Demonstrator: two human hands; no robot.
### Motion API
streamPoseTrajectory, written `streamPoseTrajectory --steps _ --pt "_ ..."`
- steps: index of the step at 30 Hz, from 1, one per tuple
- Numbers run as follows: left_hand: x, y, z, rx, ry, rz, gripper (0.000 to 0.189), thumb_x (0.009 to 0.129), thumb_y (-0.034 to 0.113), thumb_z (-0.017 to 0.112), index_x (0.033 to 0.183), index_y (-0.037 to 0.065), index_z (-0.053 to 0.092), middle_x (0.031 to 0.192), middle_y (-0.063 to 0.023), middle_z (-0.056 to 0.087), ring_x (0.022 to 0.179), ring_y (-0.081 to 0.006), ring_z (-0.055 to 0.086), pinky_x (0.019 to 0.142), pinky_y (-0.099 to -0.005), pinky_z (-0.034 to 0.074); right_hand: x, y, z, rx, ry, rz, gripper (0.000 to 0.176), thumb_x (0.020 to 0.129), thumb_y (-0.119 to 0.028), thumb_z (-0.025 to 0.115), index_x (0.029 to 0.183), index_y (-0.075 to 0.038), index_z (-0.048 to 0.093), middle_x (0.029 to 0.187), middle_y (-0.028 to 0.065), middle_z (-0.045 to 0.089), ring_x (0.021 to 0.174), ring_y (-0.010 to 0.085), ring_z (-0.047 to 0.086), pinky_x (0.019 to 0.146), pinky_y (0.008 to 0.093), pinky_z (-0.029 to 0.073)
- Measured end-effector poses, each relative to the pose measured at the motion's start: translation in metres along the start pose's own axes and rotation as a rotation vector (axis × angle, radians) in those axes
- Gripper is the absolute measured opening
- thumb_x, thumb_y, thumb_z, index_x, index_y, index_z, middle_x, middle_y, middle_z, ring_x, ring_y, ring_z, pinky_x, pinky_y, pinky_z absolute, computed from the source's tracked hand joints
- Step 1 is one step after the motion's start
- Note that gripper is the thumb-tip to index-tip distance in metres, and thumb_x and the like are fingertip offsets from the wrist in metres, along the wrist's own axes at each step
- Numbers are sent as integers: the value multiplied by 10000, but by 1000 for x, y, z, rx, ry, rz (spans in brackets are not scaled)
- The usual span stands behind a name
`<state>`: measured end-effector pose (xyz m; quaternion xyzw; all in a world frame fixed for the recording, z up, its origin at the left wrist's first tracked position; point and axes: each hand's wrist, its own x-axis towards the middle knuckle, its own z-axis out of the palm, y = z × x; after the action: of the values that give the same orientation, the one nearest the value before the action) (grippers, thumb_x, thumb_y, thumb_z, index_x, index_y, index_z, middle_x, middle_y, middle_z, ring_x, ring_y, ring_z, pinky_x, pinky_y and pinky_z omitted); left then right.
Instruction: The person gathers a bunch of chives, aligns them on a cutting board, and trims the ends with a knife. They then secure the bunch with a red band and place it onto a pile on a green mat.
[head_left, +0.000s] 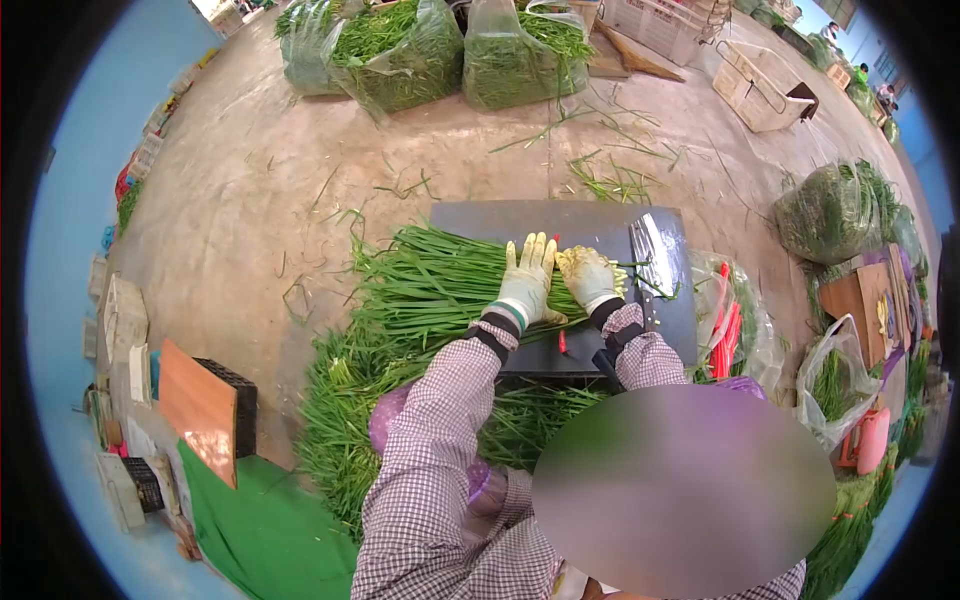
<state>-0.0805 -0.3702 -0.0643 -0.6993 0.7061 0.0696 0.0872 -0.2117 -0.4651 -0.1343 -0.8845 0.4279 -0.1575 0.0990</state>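
Note:
A large bunch of long green stalks (430, 285) lies across a dark board (590, 222), its leafy ends past the board's left edge and its pale ends to the right. My left hand (527, 280), in a pale yellow-stained glove, lies on top of the bunch with the fingers spread. Against the pale ends rests my right hand (588, 276), also gloved, its fingers bent and pressed together around the stalks. A red tie (562, 342) shows below my left hand. The wide blade of a knife (653, 255) lies on the board, right of my right hand.
Loose greens (345, 430) are heaped below left. Right of the board, a clear bag (765, 335) stands by red strips (727, 330). Filled bags (405, 60) and a white crate (757, 88) stand farther back. An orange-brown board (197, 408) leans at left. People are far off at upper right.

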Motion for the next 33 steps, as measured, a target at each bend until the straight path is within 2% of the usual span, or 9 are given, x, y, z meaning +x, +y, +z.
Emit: streamPoseTrajectory --steps 3,6,9,17,21,25,26,29,33 --pt "4 -1 3 -16 -41 22 1393 624 775 752 1596 2 120 1658 -198 171 1548 -343 125 1225 -582 96 9 6 6 22 -121 91 319 941 -374 592 1008 -86 710 1054 149 707 1020 355 654 899 467 512" --pt "-9 4 17 -70 81 -17 1344 634 733 775 1583 -3 172 1638 -197 220 1534 -323 180 1237 -494 152 15 12 2 397 215 -15 335 896 -316 679 1143 -89 686 1145 149 681 1086 347 636 955 446 498" --pt "-13 7 20 -92 103 -30 1316 637 710 790 1573 0 197 1626 -185 249 1518 -316 221 1236 -475 172 29 20 -22 362 91 23 418 861 -269 733 1231 -92 653 1213 143 653 1138 341 615 990 430 486" --pt "-13 6 17 -123 82 -32 1294 626 692 807 1564 15 227 1598 -160 308 1493 -303 277 1229 -469 193 42 11 -47 -21 -163 -33 332 812 -337 763 1076 -152 684 1103 105 658 1086 317 622 939 478 485" --pt "-11 3 16 -130 57 -21 1323 629 702 800 1576 6 192 1629 -185 231 1525 -321 196 1236 -472 168 52 21 -16 -128 -102 -6 223 824 -313 734 962 -145 686 969 101 666 1002 326 647 861 475 521" --pt "-3 -3 9 -130 14 -9 1384 628 729 784 1592 -5 113 1656 -215 130 1552 -345 86 1238 -511 125 37 28 -10 598 122 86 139 858 -227 711 928 -116 667 939 118 683 886 339 669 827 421 532" --pt "2 -5 6 -130 -10 0 1401 626 736 780 1596 -6 93 1661 -220 108 1557 -350 62 1237 -526 113 33 32 -11 652 6 182 93 896 -160 681 949 -91 648 931 95 690 851 260 672 813 357 523" --pt "8 -10 -3 -110 -57 47 1429 617 756 769 1597 -11 65 1660 -233 99 1558 -354 47 1227 -570 99 24 51 13 1100 -74 183 86 932 -116 647 998 -63 629 909 50 674 859 159 645 813 312 511" --pt "20 -17 -3 -169 -173 76 1393 627 754 772 1601 23 95 1671 -181 129 1559 -318 92 1228 -591 86 22 45 -10 1131 -173 179 91 960 -95 618 1031 -41 600 894 27 644 868 112 605 820 265 494"
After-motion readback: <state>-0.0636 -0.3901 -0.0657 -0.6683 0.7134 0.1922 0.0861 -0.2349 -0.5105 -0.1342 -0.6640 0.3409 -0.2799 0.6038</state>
